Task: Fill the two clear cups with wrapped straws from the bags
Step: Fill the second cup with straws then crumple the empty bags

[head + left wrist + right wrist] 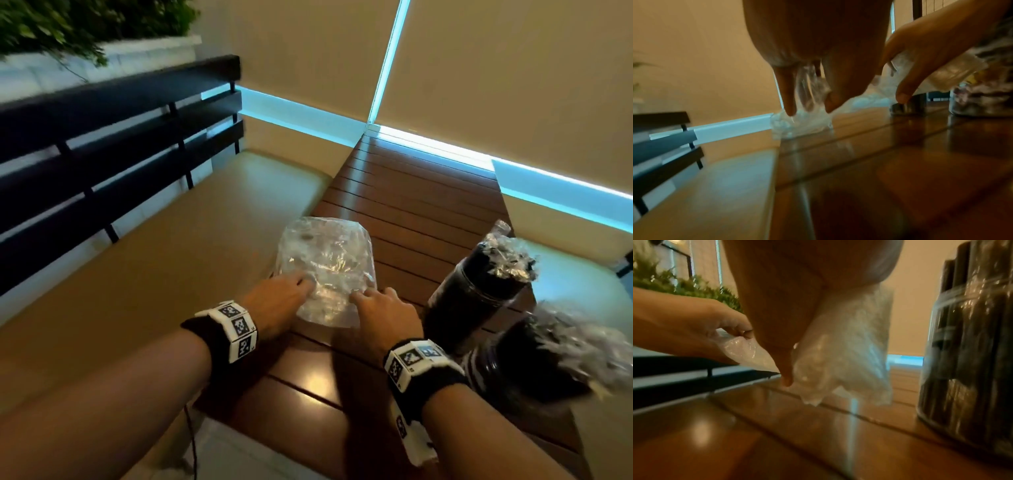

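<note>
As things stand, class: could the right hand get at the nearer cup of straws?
Probably yes. The nearer cup stands just right of the right hand with nothing between them, but that hand is holding the clear bag with the left hand, so it must let go first.

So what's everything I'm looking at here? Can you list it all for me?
plastic bag: one, clear and crinkled, apparently empty, on the table under both hands
cups: two, clear, packed with dark wrapped straws, on the table's right side
table: one, brown slatted wood
bench seat: one, tan, left of the table
bench back: one, black slats
plant: green, top left
wristbands: two, black with white marker tags
left hand: pinches the bag
right hand: grips the bag
</note>
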A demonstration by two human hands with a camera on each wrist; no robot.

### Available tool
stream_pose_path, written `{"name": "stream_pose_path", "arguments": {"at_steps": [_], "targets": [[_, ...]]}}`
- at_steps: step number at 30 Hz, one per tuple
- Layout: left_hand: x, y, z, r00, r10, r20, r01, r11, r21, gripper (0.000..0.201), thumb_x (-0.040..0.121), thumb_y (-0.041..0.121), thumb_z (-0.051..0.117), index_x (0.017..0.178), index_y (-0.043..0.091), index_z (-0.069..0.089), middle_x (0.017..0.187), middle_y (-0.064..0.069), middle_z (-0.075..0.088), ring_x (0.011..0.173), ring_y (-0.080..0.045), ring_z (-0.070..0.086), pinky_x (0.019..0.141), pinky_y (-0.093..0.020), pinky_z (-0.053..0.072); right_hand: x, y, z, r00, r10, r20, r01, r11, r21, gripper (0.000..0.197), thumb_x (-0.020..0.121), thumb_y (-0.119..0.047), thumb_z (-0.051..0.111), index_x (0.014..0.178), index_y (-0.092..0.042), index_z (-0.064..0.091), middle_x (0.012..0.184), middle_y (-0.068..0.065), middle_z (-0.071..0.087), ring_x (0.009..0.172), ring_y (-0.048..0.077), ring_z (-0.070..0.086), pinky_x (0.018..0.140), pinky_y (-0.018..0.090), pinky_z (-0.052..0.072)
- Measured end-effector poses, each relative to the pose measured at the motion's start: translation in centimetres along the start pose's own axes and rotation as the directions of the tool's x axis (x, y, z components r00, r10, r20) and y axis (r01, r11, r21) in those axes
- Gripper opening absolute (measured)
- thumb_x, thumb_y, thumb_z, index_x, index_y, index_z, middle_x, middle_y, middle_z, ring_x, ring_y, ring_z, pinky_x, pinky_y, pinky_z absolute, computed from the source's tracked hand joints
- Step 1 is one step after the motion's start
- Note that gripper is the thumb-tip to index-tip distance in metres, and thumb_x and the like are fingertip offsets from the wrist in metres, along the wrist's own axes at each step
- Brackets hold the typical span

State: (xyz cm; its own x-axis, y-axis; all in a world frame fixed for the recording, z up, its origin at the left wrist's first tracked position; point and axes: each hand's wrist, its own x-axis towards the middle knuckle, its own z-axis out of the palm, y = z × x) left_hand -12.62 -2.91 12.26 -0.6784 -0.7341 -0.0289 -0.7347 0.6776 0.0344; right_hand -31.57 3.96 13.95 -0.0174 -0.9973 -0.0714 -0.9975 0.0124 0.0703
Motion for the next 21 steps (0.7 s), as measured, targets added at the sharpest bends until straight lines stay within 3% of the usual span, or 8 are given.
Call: {"name": "stream_pose_path", "arguments": {"at_steps": [3,6,7,10,13,16,19,21], "targets": [[-2.8,0.3,3.4,0.975,0.068,0.211,-0.059,0.997,-0.048,0.047,0.09,0.007,0.054,0.134,0.017,0.043,0.133,-0.004,0.048,0.11,-0.026,0.057,0.08,-0.03,0.042,-1.7,-1.2,2.9,0.982,-0.028,0.189,0.037,0.998,-0.044,0.025,0.091,-0.018,0.052,0.114,-0.018,0.061,0.118,0.004,0.062,0.115,0.029,0.05,0.081,0.041,0.049],[-4.1,0.1,4.4,0.964,0.105,0.245,-0.096,0.994,-0.048,0.044,0.095,0.023,0.055,0.136,0.02,0.039,0.134,-0.003,0.048,0.117,-0.028,0.053,0.106,-0.041,0.038,-3.1,-1.6,4.0,0.969,-0.035,0.243,0.048,0.998,-0.045,0.025,0.09,-0.009,0.046,0.109,-0.013,0.062,0.113,0.009,0.064,0.115,0.032,0.051,0.083,0.042,0.048],[-4.3,0.0,4.3,0.962,0.11,0.25,-0.092,0.992,-0.082,0.038,0.098,0.028,0.052,0.134,0.02,0.042,0.132,-0.003,0.05,0.116,-0.027,0.054,0.107,-0.042,0.035,-3.3,-1.6,4.0,0.97,-0.036,0.241,0.045,0.999,-0.03,0.025,0.089,-0.009,0.047,0.109,-0.014,0.062,0.111,0.009,0.064,0.112,0.031,0.053,0.081,0.041,0.049],[-4.5,-0.5,3.8,0.972,0.018,0.236,0.054,0.954,-0.295,0.019,0.102,0.031,0.045,0.114,0.02,0.055,0.108,-0.005,0.064,0.096,-0.025,0.061,0.082,-0.033,0.043,-3.6,-1.2,3.3,0.949,0.015,0.315,-0.037,0.997,0.065,0.027,0.086,-0.018,0.053,0.11,-0.022,0.063,0.109,0.007,0.065,0.103,0.029,0.061,0.082,0.039,0.051],[-4.0,-0.9,3.8,0.965,-0.091,0.247,0.171,0.929,-0.328,0.029,0.105,0.035,0.037,0.093,0.016,0.056,0.085,-0.001,0.058,0.079,-0.019,0.053,0.069,-0.028,0.033,-3.6,-1.2,3.4,0.905,0.095,0.415,-0.155,0.981,0.114,0.028,0.088,-0.026,0.051,0.114,-0.025,0.06,0.113,0.006,0.064,0.097,0.029,0.064,0.083,0.039,0.053],[-3.8,-0.8,4.0,0.954,-0.145,0.264,0.22,0.935,-0.28,0.034,0.106,0.036,0.035,0.088,0.016,0.055,0.091,-0.009,0.063,0.086,-0.027,0.059,0.071,-0.029,0.034,-3.8,-1.5,4.7,0.884,0.156,0.441,-0.217,0.972,0.092,0.027,0.094,-0.029,0.046,0.116,-0.021,0.06,0.118,0.008,0.062,0.1,0.032,0.063,0.079,0.036,0.049],[-4.2,-0.2,5.3,0.953,-0.195,0.234,0.245,0.946,-0.212,0.028,0.103,0.034,0.041,0.1,0.015,0.062,0.102,-0.011,0.068,0.092,-0.03,0.063,0.071,-0.03,0.039,-4.3,-2.0,6.0,0.896,0.23,0.38,-0.29,0.951,0.109,0.03,0.098,-0.036,0.04,0.114,-0.02,0.061,0.117,0.009,0.062,0.102,0.031,0.062,0.074,0.034,0.042],[-4.8,0.5,6.0,0.966,-0.223,0.133,0.238,0.965,-0.109,0.02,0.099,0.031,0.046,0.114,0.021,0.054,0.113,-0.008,0.063,0.09,-0.031,0.065,0.069,-0.035,0.045,-4.1,-2.5,6.4,0.908,0.257,0.331,-0.303,0.948,0.095,0.03,0.098,-0.032,0.04,0.114,-0.017,0.061,0.117,0.01,0.063,0.103,0.032,0.063,0.072,0.035,0.041]]}}
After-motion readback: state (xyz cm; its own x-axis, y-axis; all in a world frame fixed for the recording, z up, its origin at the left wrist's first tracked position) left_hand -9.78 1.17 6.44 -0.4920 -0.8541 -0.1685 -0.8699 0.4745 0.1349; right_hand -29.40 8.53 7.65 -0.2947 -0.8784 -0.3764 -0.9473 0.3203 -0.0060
